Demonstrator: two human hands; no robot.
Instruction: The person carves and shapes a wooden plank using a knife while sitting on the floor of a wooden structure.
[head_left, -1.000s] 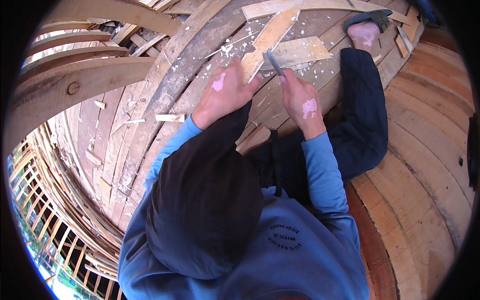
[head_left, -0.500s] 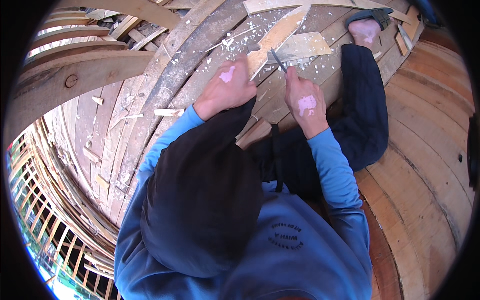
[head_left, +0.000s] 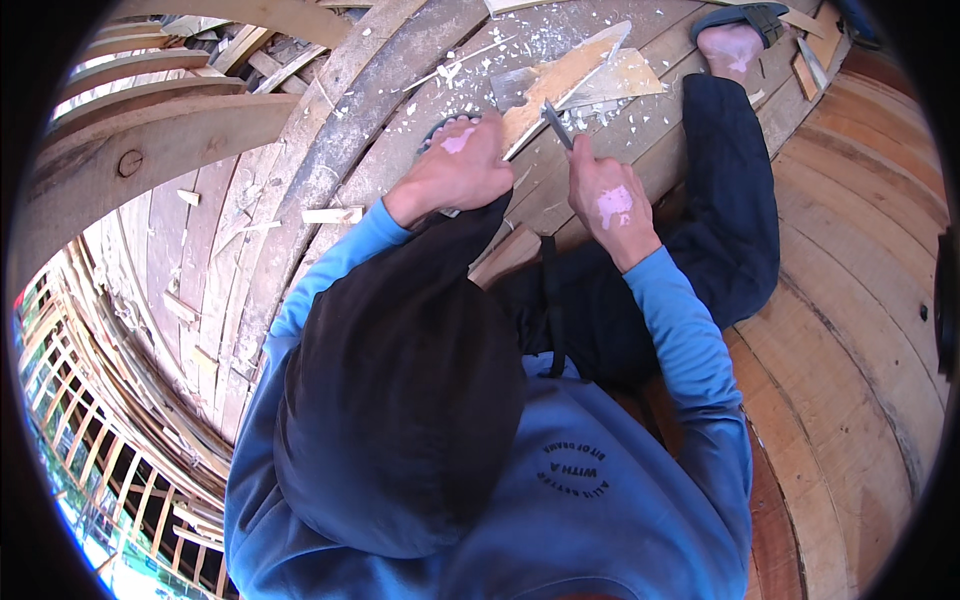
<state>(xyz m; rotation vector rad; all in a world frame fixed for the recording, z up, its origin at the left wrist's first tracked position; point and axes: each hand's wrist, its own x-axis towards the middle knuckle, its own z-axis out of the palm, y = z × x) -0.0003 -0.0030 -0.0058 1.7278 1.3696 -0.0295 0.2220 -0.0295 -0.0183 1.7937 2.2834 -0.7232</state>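
Note:
My left hand [head_left: 450,170] is closed on the near end of a pale, roughly cut wooden piece [head_left: 572,72]. The piece points away to the upper right and tapers to a tip. In my right hand [head_left: 612,205] is a knife [head_left: 557,124] with a dark narrow blade, its handle hidden in my fist. The blade's tip meets or nearly meets the right edge of the piece; whether they touch I cannot tell. Under the piece lies a flat board [head_left: 628,78]. White wood chips [head_left: 470,72] are scattered around it.
Plank flooring [head_left: 390,120] spreads under everything. Curved timbers [head_left: 160,150] rise at the far left, and planking [head_left: 840,280] curves up on the right. A sandalled foot [head_left: 735,45] rests at the upper right. A small wooden block [head_left: 508,255] lies by my legs.
The wooden piece has shifted slightly to the right and its angle is a little flatter. The knife blade stays along its edge, a bit lower. Toes now show beside my left hand.

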